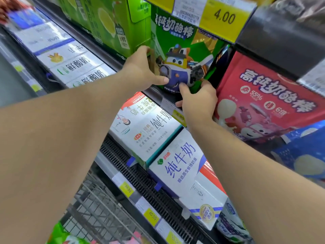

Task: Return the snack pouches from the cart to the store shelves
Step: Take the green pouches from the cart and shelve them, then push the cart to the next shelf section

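Head view, nearest first: a wire cart (98, 208) sits at the lower left, with what looks like a green pouch corner (61, 235) inside. Beyond it, white milk cartons (179, 166) line the lower shelf. Farther up, the left hand (140, 67) and right hand (197, 101) clamp the green snack pouch (177, 50) standing on the upper shelf edge (168, 101), beside a red pouch (263, 95).

Green pouch (177, 50) hemmed between green carton (112, 23) and red pouch (263, 95) (touching both).
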The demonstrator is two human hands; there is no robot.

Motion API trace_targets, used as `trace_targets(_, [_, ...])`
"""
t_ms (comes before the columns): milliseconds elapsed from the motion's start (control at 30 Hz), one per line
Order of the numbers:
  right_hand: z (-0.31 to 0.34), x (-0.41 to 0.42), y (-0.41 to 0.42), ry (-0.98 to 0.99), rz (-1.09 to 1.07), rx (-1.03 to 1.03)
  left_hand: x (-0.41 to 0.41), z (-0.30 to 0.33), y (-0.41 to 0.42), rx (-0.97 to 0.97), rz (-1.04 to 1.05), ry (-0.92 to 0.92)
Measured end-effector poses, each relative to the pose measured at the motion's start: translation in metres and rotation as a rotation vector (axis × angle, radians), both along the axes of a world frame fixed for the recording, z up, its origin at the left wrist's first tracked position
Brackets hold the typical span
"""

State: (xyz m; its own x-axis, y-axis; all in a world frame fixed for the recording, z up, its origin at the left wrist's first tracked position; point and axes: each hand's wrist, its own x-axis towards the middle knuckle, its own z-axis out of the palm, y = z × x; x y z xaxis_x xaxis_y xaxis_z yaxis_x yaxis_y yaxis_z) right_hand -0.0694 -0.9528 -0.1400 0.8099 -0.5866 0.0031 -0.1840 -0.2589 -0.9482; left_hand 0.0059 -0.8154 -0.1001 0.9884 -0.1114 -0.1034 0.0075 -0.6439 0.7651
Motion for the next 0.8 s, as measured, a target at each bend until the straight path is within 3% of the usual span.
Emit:
trace_targets(200, [0.013, -0.045, 0.017, -0.016, -0.058, 0.16, -0.041, 0.005, 0.021, -0.123, 0.042, -0.017])
trace_targets(333, [0.022, -0.091, 0.022, 0.043, -0.061, 0.223, -0.083, 0.007, 0.035, -0.105, -0.028, 0.075])
trace_targets(600, [0.078, -0.22, 0.021, 0.267, -0.027, 0.128, -0.199, 0.051, 0.069, 0.093, -0.315, 0.237])
trace_targets(800, [0.126, -0.331, 0.043, 0.307, -0.019, 0.144, -0.287, 0.1, 0.103, 0.236, -0.489, 0.325])
